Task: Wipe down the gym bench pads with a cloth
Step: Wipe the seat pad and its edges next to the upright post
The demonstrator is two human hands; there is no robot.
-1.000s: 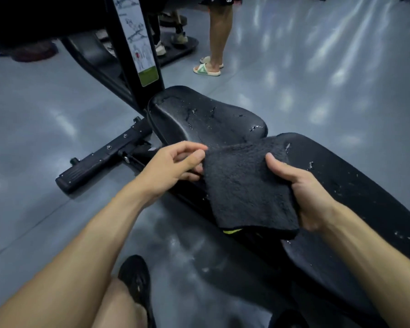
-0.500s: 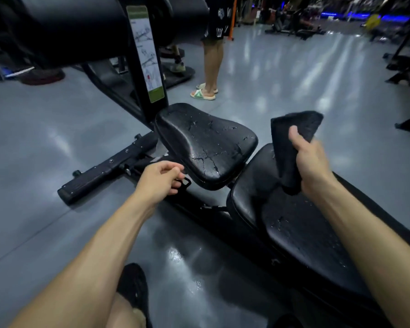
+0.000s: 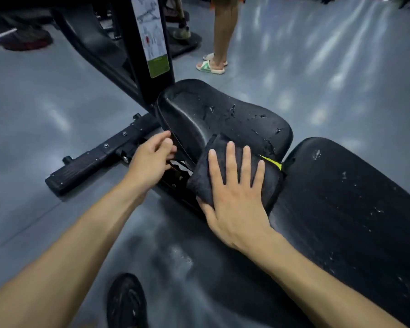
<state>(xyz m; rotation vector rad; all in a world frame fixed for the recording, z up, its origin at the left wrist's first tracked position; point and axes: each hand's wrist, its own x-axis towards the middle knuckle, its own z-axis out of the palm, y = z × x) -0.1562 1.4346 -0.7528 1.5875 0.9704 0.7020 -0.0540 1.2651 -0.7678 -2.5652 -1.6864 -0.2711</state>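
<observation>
A black folded cloth with a yellow-green tag lies on the near end of the cracked black seat pad. My right hand presses flat on the cloth, fingers straight and spread. The long back pad runs to the right, its surface flaking. My left hand hovers by the seat pad's left edge, fingers loosely curled, holding nothing that I can see.
The bench's black upright post with an instruction sticker rises behind the seat. A black floor bar sticks out to the left. A person's legs in sandals stand beyond. My black shoe is on the grey floor.
My right hand brought the cloth down from mid-air and now presses it flat on the seat pad. My left hand moved up beside the seat's left edge.
</observation>
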